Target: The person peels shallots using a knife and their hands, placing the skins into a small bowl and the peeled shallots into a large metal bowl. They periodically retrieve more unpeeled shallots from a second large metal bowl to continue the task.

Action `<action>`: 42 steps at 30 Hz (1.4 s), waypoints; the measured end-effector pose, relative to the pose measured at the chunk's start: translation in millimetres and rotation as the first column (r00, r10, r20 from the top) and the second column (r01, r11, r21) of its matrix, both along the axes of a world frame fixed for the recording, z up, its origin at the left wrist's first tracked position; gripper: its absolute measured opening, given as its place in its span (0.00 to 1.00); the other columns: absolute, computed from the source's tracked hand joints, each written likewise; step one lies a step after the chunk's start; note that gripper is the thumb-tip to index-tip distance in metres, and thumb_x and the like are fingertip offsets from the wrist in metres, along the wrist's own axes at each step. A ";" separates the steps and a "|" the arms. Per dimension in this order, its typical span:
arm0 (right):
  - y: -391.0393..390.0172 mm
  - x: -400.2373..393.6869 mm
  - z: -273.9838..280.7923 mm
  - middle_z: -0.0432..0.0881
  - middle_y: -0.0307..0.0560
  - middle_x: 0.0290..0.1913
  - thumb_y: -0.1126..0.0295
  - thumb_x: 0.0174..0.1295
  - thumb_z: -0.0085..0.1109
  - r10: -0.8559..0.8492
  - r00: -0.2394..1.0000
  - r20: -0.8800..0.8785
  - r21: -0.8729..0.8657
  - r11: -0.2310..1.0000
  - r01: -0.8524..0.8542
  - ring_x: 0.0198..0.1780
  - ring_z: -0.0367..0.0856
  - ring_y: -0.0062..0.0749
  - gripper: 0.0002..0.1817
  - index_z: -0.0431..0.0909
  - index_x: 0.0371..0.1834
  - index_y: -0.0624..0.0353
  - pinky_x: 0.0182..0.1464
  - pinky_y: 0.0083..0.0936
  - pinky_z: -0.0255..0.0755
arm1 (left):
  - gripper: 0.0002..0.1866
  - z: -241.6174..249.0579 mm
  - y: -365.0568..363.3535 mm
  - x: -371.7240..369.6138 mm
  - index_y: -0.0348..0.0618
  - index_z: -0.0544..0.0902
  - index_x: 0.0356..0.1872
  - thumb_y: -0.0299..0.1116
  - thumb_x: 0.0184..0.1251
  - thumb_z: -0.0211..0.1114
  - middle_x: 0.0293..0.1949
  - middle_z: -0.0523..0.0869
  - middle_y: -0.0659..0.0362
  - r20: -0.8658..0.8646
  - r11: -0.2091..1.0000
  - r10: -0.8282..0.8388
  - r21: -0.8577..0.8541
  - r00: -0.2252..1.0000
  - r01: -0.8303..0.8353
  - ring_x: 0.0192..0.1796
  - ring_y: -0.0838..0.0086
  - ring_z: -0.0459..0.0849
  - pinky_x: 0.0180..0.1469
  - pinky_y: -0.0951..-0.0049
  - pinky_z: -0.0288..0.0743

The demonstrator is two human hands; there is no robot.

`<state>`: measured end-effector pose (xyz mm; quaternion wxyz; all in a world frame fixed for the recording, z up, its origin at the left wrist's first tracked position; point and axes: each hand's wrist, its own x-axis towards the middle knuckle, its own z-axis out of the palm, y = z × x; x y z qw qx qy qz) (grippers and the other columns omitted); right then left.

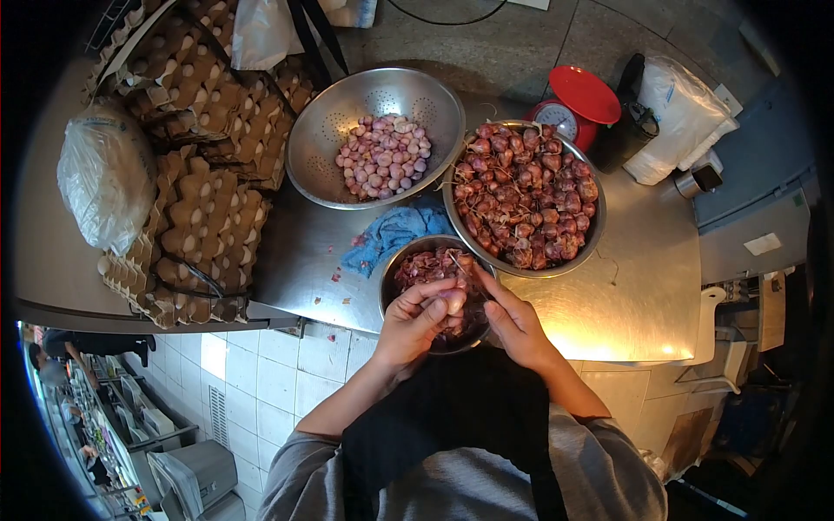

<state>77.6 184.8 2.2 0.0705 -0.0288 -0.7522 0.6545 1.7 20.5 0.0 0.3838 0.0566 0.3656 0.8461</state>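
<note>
My left hand [415,319] pinches a pale, partly peeled shallot [453,300] over a small metal bowl [387,300] of reddish skins. My right hand [514,323] is closed on a small knife [458,262], its thin blade pointing up and left beside the shallot. Most of the knife's handle is hidden by the fingers. Behind the small bowl, to the right, stands a wide metal bowl [598,227] heaped with unpeeled shallots [526,195]. A perforated colander [313,143] at the back left holds peeled shallots [383,158]. A crumpled blue cloth [395,233] touches the small bowl.
Stacked egg trays [208,213] and a tied plastic bag [104,178] stand left. A red scale [584,97], a dark container [627,139] and a white bag [678,117] stand at the back right. A person [82,342] is visible at the far left.
</note>
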 end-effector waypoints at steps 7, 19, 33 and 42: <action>1.9 2.5 -2.4 0.67 0.50 0.60 0.69 0.65 0.42 0.085 0.992 0.097 -0.040 0.996 -0.081 0.61 0.65 0.34 0.23 0.57 0.64 0.59 0.60 0.22 0.56 | 0.17 4.7 0.2 -1.9 0.40 0.70 0.55 0.25 0.64 0.53 0.50 0.77 0.57 0.042 0.991 0.043 -0.126 0.998 -0.037 0.50 0.75 0.76 0.52 0.75 0.70; -5.0 5.0 11.4 0.75 0.57 0.48 0.67 0.61 0.47 0.111 0.994 0.007 0.446 0.889 -0.103 0.38 0.78 0.52 0.26 0.57 0.64 0.51 0.40 0.32 0.73 | 0.14 -12.3 -3.4 0.6 0.37 0.74 0.47 0.20 0.59 0.58 0.42 0.79 0.60 -0.305 0.967 0.075 -0.209 0.949 -0.144 0.44 0.80 0.77 0.50 0.80 0.70; -9.6 5.9 11.8 0.72 0.53 0.55 0.67 0.63 0.45 0.083 0.995 0.049 0.140 0.986 -0.089 0.55 0.73 0.43 0.22 0.62 0.61 0.57 0.54 0.26 0.64 | 0.11 -4.9 2.0 4.4 0.35 0.76 0.42 0.21 0.58 0.60 0.39 0.80 0.60 -0.347 0.939 0.115 -0.269 0.931 -0.216 0.43 0.80 0.77 0.48 0.81 0.70; -2.6 3.5 -3.7 0.69 0.51 0.58 0.69 0.65 0.44 0.016 0.989 0.147 -0.157 0.988 0.007 0.60 0.66 0.32 0.20 0.63 0.60 0.62 0.59 0.22 0.57 | 0.18 -4.0 5.0 2.2 0.39 0.65 0.54 0.22 0.63 0.52 0.50 0.74 0.53 -0.216 0.986 0.073 -0.132 0.974 -0.103 0.50 0.70 0.76 0.54 0.68 0.72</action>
